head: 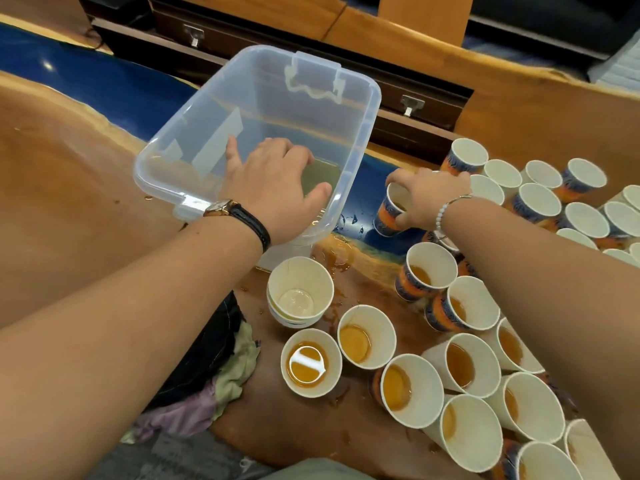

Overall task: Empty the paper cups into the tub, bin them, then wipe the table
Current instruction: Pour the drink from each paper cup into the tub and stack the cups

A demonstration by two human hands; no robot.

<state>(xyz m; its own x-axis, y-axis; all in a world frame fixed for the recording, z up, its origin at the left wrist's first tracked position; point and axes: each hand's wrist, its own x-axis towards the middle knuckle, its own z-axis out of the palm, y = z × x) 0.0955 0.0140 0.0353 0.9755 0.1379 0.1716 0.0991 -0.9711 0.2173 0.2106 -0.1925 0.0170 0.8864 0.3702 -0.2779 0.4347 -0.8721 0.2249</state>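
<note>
The table is a glossy slab of orange-brown wood with a wavy blue band running through it; a pale glint of light sits on the blue. Behind it runs a long dark-brown wooden unit with 2 metal latches on its face. Lighter wooden panels rise beyond, and dark furniture fills the upper right. Grey floor shows at the bottom edge.
</note>
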